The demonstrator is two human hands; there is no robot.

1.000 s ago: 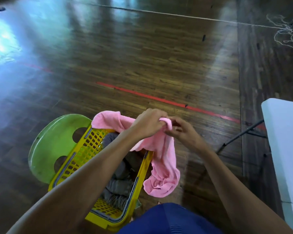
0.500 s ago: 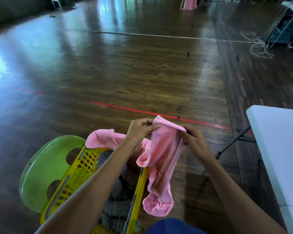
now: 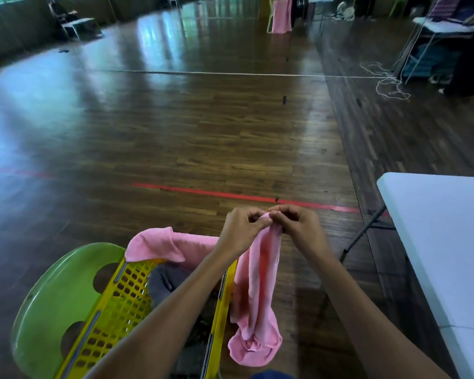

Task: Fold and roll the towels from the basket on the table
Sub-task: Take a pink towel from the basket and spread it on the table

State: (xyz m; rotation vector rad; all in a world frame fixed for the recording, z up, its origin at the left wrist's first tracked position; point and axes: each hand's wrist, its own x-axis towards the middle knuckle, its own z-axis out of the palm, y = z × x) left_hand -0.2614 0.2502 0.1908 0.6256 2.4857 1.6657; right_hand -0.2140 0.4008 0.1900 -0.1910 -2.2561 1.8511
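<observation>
Left hand point(image 3: 240, 229) and right hand point(image 3: 298, 228) meet, both pinching the towel point(image 3: 257, 291).

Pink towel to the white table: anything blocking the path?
Nothing visible does. The left hand and right hand pinch the pink towel's top; only bare floor separates it from the white table. One towel end drapes over the yellow basket's rim and may drag.
</observation>
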